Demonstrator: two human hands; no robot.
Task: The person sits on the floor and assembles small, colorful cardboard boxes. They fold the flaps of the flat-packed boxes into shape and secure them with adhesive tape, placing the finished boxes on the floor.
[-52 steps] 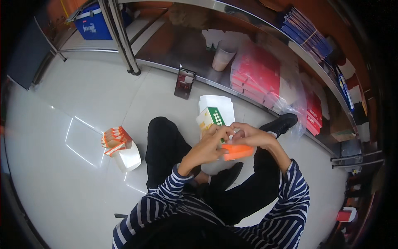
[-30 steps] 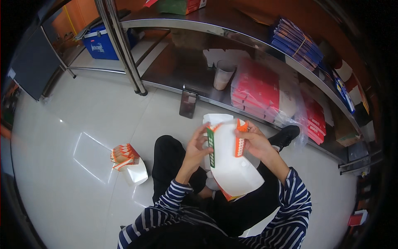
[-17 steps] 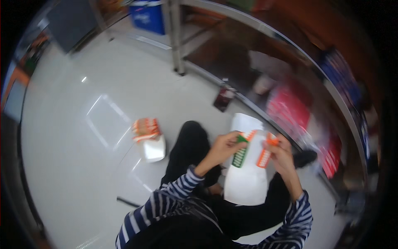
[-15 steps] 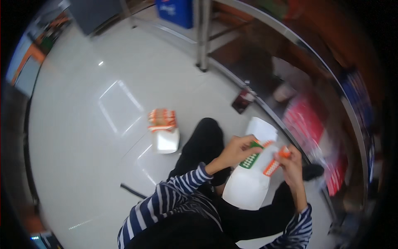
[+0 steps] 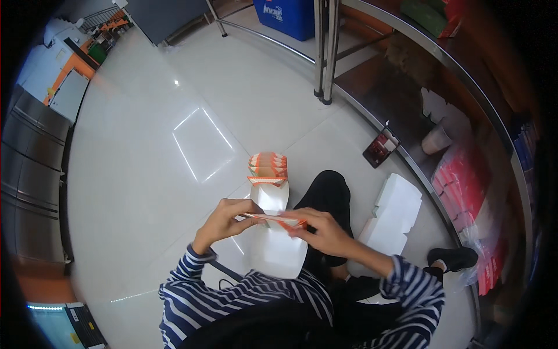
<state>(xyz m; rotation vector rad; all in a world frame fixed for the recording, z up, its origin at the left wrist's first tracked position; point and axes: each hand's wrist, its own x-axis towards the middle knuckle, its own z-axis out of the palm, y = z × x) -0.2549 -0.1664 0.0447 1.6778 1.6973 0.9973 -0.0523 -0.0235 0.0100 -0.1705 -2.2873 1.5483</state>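
A paper food box, white inside with orange printed edges, is between my hands over my lap. My left hand pinches its left far corner, fingers closed on the folded edge. At the opposite corner, my right hand grips the orange flap with thumb and fingers. The box's far wall stands up between the hands; its outer side is mostly hidden. Just beyond it on the floor lies a row of nested folded boxes, orange-edged and white inside. Flat white box blanks lie right of my bent knee.
A metal rack runs along the right, with red plastic-wrapped packs and a cup on its lower shelf. A dark red phone-like object lies by its edge. A blue bin stands at the back; steel cabinets line the left.
Both hands have carried the box leftward, away from the flat blanks and up to the nested row. Its flaps, spread apart before, are now drawn together at the far wall. The view has shifted.
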